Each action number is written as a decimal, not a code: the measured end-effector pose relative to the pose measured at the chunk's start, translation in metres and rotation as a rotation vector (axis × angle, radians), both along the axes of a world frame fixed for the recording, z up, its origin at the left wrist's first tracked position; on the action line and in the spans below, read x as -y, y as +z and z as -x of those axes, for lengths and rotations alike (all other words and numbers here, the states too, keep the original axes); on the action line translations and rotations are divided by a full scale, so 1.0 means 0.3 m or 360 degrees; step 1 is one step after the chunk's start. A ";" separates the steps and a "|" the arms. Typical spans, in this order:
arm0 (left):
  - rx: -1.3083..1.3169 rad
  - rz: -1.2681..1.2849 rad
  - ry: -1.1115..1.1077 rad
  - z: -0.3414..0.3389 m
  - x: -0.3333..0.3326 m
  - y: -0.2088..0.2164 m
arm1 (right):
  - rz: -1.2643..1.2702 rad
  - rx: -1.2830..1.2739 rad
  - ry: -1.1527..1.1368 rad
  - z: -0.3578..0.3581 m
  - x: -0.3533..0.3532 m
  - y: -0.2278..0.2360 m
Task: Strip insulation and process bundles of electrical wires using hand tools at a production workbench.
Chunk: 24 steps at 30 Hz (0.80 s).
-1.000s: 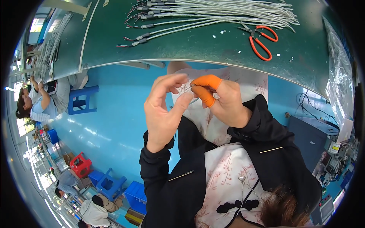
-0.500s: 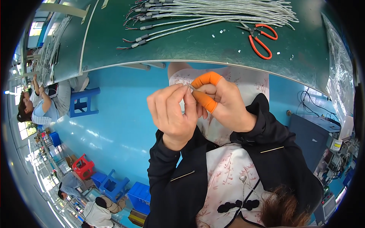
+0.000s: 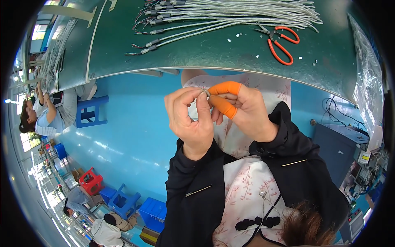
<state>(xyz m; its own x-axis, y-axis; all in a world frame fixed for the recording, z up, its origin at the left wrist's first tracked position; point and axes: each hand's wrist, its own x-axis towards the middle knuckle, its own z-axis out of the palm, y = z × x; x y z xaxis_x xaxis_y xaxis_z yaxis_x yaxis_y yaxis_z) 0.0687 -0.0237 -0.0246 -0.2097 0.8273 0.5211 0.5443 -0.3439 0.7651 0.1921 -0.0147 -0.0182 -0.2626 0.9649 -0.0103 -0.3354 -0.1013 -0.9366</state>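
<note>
My left hand and my right hand meet in front of my lap, just short of the table edge. The thumb and index finger of my left hand pinch together at the tips of my right fingers. Orange finger cots cover the thumb and index finger of my right hand, which also press together. Something tiny and pale shows between the fingertips, too small and too covered to name. Both hands are closed around that spot.
Clear-sheathed cables with dark sleeves and thin coloured wire ends lie across the green table. Near them rest red-handled cutters and white scraps. Clear plastic hangs at right. A person sits by a blue stool.
My left hand has shifted slightly right and turned, its thumb now more upright against the index finger. My right hand has barely moved.
</note>
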 end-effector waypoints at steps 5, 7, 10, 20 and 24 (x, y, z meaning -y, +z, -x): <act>0.0218 0.0081 -0.0174 -0.018 -0.015 -0.008 | -0.0324 0.0364 -0.0115 -0.030 -0.007 -0.002; 0.0224 0.0083 -0.0146 -0.033 -0.017 -0.004 | -0.0358 0.0405 -0.0122 -0.042 -0.012 -0.007; 0.0237 0.0086 -0.0083 -0.047 -0.019 0.001 | -0.0429 0.0487 -0.0130 -0.055 -0.020 -0.011; -0.0419 -0.0248 -0.0007 -0.026 -0.044 0.012 | 0.0412 -0.0161 0.0231 -0.069 -0.067 0.023; -0.0270 -0.0150 -0.0064 -0.027 -0.039 0.000 | 0.0454 -0.0241 0.0202 -0.063 -0.064 0.001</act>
